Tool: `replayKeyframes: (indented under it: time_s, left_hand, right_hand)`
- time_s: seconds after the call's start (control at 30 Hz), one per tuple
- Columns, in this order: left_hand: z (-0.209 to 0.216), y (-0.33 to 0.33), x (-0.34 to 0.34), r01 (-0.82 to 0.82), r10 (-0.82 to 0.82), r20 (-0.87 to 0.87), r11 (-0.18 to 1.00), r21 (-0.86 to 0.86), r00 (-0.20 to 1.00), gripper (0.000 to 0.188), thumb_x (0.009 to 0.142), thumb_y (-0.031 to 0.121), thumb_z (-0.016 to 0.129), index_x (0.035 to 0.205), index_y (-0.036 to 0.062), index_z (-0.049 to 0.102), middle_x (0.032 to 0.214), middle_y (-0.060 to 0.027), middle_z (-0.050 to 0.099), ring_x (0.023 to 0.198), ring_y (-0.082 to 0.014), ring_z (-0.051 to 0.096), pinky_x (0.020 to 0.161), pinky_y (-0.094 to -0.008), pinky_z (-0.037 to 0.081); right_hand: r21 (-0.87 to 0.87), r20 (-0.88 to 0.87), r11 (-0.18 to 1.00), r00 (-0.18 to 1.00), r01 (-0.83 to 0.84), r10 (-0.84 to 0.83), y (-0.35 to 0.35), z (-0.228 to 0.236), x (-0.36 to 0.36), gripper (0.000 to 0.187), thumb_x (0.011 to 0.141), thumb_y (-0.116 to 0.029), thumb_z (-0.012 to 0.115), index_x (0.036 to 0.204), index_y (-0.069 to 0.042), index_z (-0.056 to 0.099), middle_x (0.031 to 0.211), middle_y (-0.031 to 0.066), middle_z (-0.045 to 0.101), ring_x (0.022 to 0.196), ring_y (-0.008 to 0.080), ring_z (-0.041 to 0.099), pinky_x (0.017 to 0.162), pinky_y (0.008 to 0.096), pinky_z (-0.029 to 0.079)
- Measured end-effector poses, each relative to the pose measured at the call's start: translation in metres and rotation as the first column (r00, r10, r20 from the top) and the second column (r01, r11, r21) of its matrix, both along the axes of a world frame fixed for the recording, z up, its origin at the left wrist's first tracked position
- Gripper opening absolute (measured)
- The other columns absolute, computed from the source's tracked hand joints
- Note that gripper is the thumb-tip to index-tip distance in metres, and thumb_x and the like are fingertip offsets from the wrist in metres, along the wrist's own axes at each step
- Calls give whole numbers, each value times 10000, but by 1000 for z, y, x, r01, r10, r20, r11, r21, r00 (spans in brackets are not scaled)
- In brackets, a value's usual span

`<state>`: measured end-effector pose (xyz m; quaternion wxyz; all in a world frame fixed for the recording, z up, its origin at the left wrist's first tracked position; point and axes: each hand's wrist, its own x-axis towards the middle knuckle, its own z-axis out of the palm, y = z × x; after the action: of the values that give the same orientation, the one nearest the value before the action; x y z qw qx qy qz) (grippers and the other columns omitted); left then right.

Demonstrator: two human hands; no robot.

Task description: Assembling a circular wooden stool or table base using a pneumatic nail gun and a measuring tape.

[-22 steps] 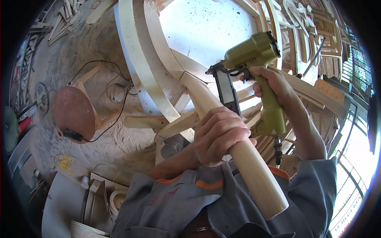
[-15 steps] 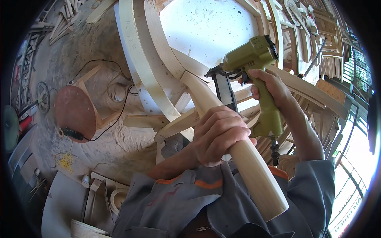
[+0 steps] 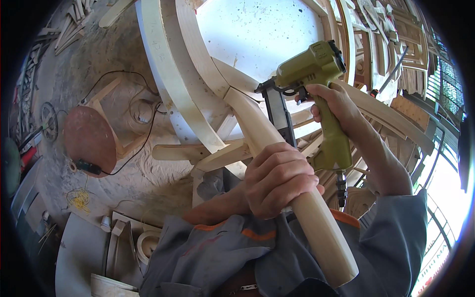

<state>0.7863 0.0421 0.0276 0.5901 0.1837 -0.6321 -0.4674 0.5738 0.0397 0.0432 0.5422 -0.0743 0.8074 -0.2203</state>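
My left hand (image 3: 281,179) is wrapped round a thick pale wooden leg (image 3: 321,237), which slants from the frame joint down toward my chest. The far end of the leg meets a curved wooden frame (image 3: 198,54). In my right hand (image 3: 334,106) is a green pneumatic nail gun (image 3: 309,67), gripped by its handle with fingers near the trigger. Its nose stands close beside the joint; whether it touches the wood I cannot tell. The gun's dark magazine (image 3: 279,116) runs down behind the leg toward my left hand.
A reddish round-topped stool (image 3: 90,141) with a dark corded tool (image 3: 89,167) on it stands left on the dusty floor. Wooden parts (image 3: 410,59) are stacked at the right. At lower left lies a white panel (image 3: 81,247) near a round ring (image 3: 147,245).
The view has shifted slightly. My left hand has slid a little along the leg toward me, and the near end of the leg sits lower. The nail gun stays by the joint.
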Motion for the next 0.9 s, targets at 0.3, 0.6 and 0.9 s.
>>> replayKeyframes:
  time_s: [0.3,0.6,0.9]
  left_hand:
    - [-5,6,1,63,-64,-12,997,-49,998,427,733,121,851,1036,14,570,945,-134,653,812,-296,656,699,-434,555]
    - [-4,32,-13,-256,254,170,967,-11,952,339,836,-29,630,1169,-76,589,1017,-132,682,922,-201,637,829,-364,523]
    - [43,152,-82,-576,693,94,660,-482,714,588,985,318,579,1359,-105,414,1394,-239,497,1279,-325,509,1084,-439,398]
  right_hand:
    - [-103,-56,991,996,-81,75,21,-8,-5,292,888,-225,661,988,44,611,737,98,638,507,150,585,428,297,484]
    - [-397,-48,882,965,-255,257,122,43,-24,325,881,-178,659,1055,79,561,823,101,630,580,144,617,508,285,525]
    - [-346,-21,887,947,-306,319,410,70,-136,308,894,-134,659,1161,5,592,818,55,649,660,117,601,621,303,505]
